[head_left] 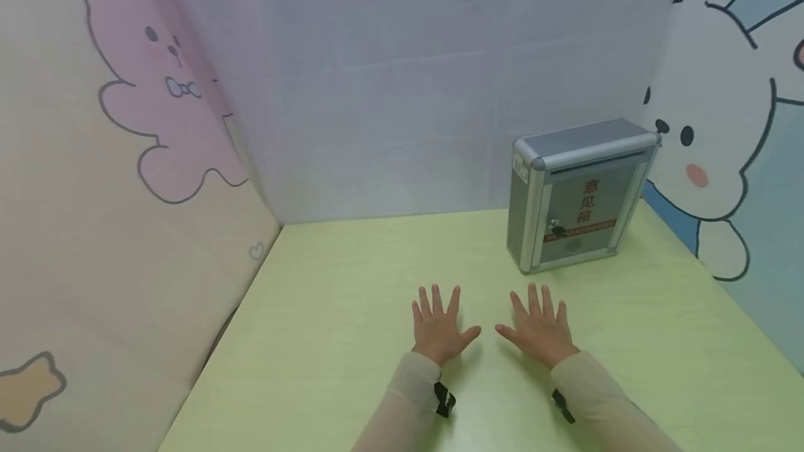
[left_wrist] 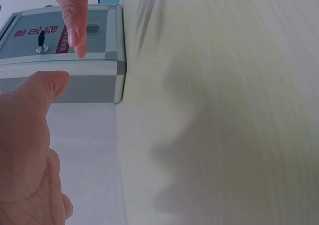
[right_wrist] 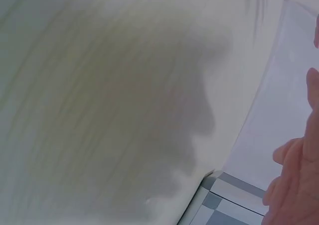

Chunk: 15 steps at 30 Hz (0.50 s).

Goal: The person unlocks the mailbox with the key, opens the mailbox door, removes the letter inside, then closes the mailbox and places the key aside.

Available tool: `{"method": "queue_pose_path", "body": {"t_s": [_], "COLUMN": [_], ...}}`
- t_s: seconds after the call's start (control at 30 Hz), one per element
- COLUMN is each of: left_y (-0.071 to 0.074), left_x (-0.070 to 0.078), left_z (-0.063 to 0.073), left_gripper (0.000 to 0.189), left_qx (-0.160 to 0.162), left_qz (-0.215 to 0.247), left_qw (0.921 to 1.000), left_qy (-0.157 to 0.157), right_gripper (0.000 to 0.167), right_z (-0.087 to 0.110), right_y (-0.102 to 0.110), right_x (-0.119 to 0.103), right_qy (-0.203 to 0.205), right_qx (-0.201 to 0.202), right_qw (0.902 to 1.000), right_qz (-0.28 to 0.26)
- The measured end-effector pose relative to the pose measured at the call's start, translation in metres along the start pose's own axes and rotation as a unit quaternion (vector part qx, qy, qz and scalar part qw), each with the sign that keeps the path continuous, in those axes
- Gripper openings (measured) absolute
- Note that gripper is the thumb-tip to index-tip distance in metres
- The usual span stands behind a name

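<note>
Both hands are held palm down over the pale green table with fingers spread, and neither holds anything. In the head view the left hand point(head_left: 438, 330) is near the middle, its thumb pointing toward the right hand point(head_left: 539, 332). A grey metal suggestion box point(head_left: 584, 194) with silver edges stands upright just beyond the right hand. Its front panel bears red characters, a red strip and a small lock with a dark key point(head_left: 557, 230). In the left wrist view the box point(left_wrist: 60, 90) appears behind the left thumb point(left_wrist: 52, 80). The right wrist view shows only the box's corner point(right_wrist: 219, 200).
The table point(head_left: 326, 284) meets a pale cloth wall point(head_left: 377, 124) at the back. Cloth side walls with cartoon figures, a pink one point(head_left: 176, 117) at left and a white rabbit point(head_left: 710, 124) at right, close in the space. The box is near the right wall.
</note>
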<state>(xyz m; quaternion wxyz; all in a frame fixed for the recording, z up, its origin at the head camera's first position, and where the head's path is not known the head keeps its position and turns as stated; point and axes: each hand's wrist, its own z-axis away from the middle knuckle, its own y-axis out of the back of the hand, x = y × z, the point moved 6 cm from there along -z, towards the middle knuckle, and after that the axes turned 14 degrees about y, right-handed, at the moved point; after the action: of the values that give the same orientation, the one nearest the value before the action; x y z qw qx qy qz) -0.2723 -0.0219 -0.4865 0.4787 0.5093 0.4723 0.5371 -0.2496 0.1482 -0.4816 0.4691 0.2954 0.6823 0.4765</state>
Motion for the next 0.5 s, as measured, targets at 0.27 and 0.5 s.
{"method": "queue_pose_path", "body": {"t_s": [0.27,0.5], "left_y": [0.001,0.011], "left_x": [0.004,0.007], "left_z": [0.001,0.0], "left_gripper": [0.075,0.068], "left_qx": [-0.022,-0.022], "left_qz": [-0.005,-0.015], "left_qw": [0.9997,0.9996], "left_qy": [0.002,0.002], "right_gripper": [0.069,0.058], "right_z": [0.003,0.0], "right_y": [0.007,0.024], "right_x": [0.011,0.02], "right_qy": [-0.011,-0.016], "right_qx": [-0.045,-0.053], "right_qw": [0.9989,0.9983], "right_qz": [0.01,0.019]}}
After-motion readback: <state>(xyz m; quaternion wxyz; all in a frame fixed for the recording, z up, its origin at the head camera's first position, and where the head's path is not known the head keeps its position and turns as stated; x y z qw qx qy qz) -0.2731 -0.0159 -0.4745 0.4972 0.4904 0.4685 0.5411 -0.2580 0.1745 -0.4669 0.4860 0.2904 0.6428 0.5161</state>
